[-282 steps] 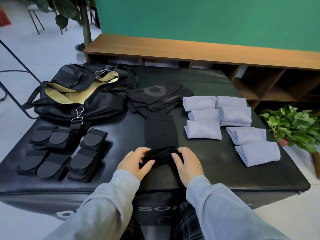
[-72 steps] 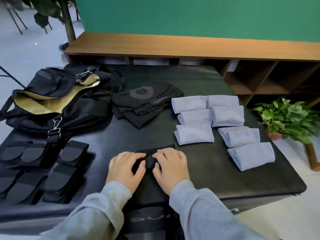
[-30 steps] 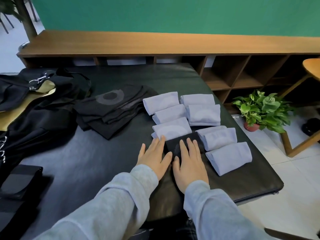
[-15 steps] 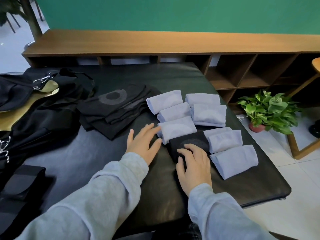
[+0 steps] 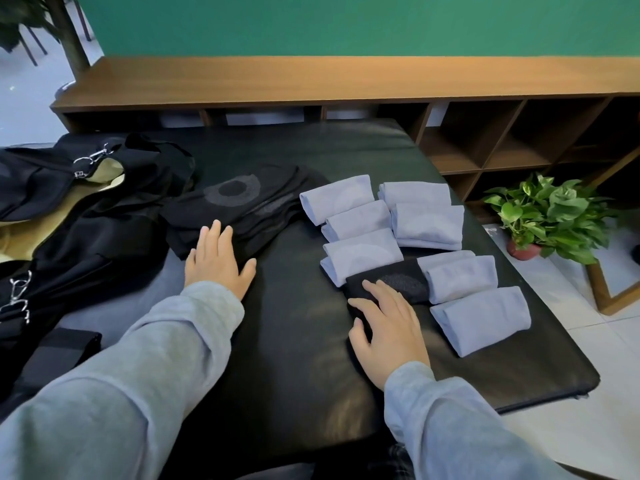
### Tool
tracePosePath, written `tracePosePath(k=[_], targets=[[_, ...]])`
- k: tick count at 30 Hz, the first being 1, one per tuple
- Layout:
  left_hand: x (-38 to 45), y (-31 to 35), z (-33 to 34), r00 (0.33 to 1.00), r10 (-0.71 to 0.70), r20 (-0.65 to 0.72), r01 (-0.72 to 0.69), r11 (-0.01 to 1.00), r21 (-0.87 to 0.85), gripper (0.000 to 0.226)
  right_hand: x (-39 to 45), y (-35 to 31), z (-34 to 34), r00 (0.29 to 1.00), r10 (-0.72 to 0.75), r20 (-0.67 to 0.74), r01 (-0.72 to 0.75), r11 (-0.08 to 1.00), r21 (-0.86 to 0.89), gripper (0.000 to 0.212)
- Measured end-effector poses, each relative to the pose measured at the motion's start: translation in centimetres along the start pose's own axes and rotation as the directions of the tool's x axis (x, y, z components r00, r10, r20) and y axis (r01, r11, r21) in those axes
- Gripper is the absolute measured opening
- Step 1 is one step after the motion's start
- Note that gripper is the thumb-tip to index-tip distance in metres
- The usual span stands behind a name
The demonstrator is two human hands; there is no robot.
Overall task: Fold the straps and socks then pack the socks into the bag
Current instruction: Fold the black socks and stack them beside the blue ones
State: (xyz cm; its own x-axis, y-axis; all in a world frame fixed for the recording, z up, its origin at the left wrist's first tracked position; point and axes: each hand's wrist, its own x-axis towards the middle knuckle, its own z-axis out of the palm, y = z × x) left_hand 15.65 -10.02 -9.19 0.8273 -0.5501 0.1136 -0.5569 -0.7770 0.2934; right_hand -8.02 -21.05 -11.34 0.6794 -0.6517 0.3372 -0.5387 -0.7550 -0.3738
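Observation:
A folded black sock (image 5: pixel 398 285) lies among several folded pale blue socks (image 5: pixel 360 254) on the black padded table (image 5: pixel 304 341). My right hand (image 5: pixel 388 327) rests flat on the black sock's near edge, fingers spread. My left hand (image 5: pixel 216 261) lies flat with straight fingers on the near corner of a pile of unfolded black socks (image 5: pixel 242 206). The open black bag (image 5: pixel 79 209) with a tan lining sits at the left. A folded black strap (image 5: pixel 59 351) shows at the lower left edge.
A long wooden shelf unit (image 5: pixel 346 81) runs behind the table under a green wall. A potted plant (image 5: pixel 550 216) stands on the floor to the right, beside a wooden stand. Metal clips (image 5: pixel 88 161) hang on the bag.
My left hand has left the folded socks and moved left onto the pile of black socks. My right hand stays on the folded black sock set among the blue ones.

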Motion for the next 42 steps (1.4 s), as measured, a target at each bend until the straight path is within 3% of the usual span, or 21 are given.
tracePosePath(k=[4, 9, 19, 21, 26, 34, 37, 42], targets=[[0.8, -0.9, -0.8, 0.999, 0.046, 0.01, -0.047, 0.991, 0.129, 0.065, 0.0, 0.1, 0.1, 1.0, -0.001, -0.006, 0.001, 1.0, 0.006, 0.039], [1.9, -1.0, -1.8, 0.998, 0.006, 0.062, -0.019, 0.977, 0.211, 0.071, 0.0, 0.2, 0.3, 1.0, 0.003, -0.006, -0.003, 1.0, 0.023, 0.038], [1.1, -0.6, -2.1, 0.995, 0.069, -0.071, -0.068, 0.998, 0.014, 0.06, 0.0, 0.2, 0.2, 1.0, 0.006, -0.005, -0.005, 0.999, 0.054, 0.028], [1.1, -0.4, -2.5, 0.999, 0.026, -0.047, -0.027, 0.999, -0.021, 0.06, -0.1, 0.2, 0.2, 1.0, 0.004, -0.009, -0.004, 0.999, 0.054, 0.028], [2.0, -0.2, -3.5, 0.995, 0.01, 0.101, -0.018, 0.996, 0.084, 0.054, 0.0, 0.1, 0.1, 1.0, 0.008, -0.007, -0.007, 0.999, 0.052, 0.028], [2.4, 0.0, -3.7, 0.991, -0.002, 0.132, -0.006, 0.998, 0.055, 0.061, 0.0, 0.1, -0.1, 0.999, 0.024, 0.023, -0.025, 0.998, 0.051, 0.029], [2.2, 0.1, -4.4, 0.997, -0.014, 0.075, 0.015, 1.0, -0.021, 0.06, 0.1, 0.1, -0.1, 0.999, 0.025, 0.021, -0.026, 0.998, 0.056, 0.029], [0.5, 0.4, -6.5, 0.988, 0.031, -0.153, -0.048, 0.992, -0.115, 0.054, 0.1, 0.0, -0.1, 0.999, 0.027, 0.036, -0.029, 0.998, 0.056, 0.031]])
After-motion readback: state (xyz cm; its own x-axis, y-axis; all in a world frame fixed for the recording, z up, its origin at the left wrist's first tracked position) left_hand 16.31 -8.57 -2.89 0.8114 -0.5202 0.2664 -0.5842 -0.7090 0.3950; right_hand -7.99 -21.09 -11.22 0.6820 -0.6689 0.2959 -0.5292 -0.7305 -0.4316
